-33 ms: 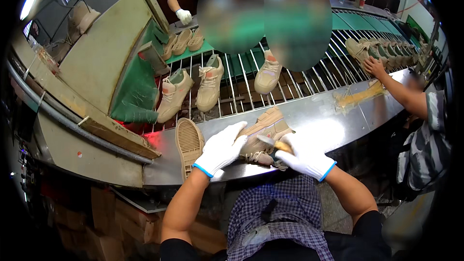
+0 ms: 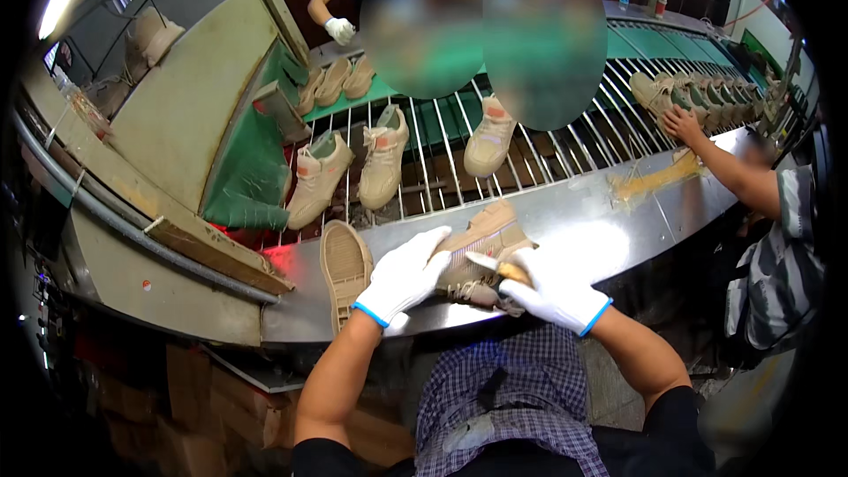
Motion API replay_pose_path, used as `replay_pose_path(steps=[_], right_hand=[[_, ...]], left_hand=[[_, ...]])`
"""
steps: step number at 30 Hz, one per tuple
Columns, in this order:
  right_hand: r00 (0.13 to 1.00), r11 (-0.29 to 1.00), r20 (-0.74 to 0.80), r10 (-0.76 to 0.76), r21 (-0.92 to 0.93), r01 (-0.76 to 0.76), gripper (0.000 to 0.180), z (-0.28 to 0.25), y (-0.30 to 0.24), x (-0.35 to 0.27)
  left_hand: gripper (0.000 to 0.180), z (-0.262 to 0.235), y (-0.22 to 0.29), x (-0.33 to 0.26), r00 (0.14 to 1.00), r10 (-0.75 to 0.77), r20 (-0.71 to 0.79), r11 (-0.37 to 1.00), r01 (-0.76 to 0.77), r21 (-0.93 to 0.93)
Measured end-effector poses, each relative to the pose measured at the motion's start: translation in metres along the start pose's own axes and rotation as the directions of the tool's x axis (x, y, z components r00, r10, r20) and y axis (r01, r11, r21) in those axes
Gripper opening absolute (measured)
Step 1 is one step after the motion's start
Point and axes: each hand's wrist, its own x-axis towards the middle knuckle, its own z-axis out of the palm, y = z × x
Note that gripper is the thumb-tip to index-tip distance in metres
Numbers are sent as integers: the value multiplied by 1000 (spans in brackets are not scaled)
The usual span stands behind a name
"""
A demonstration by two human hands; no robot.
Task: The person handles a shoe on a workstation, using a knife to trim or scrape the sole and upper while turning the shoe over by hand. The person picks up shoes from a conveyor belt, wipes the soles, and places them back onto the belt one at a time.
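On the metal ledge (image 2: 618,225), my left hand (image 2: 405,274) is clamped on a shoe (image 2: 482,238) lying on its side, my right hand (image 2: 556,287) closed round a yellow-handled tool (image 2: 514,273).

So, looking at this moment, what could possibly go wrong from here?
The tool in the right hand points toward the left hand; a slip could mark the shoe or hit that hand. The laces lie close to the tool and might snag. The upturned sole lies by the bench's front edge and could get knocked off.
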Motion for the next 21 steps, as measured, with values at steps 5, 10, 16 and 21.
replay_pose_path(steps=[5,10,16,21], right_hand=[[981,980,-107,-159,-136,144,39,20,6,7],[970,997,-229,-78,-19,76,45,4,53,2],[992,1000,-123,-4,-25,1,48,-22,52,-23],[991,972,-127,31,-226,-59,45,-1,53,-1]], left_hand=[[43,3,7,1,997,-71,16,997,71,-5],[37,11,12,2,997,-20,-79,997,25,72],[60,4,27,22,997,-67,31,984,61,168],[106,17,64,70,972,-139,189,958,84,273]])
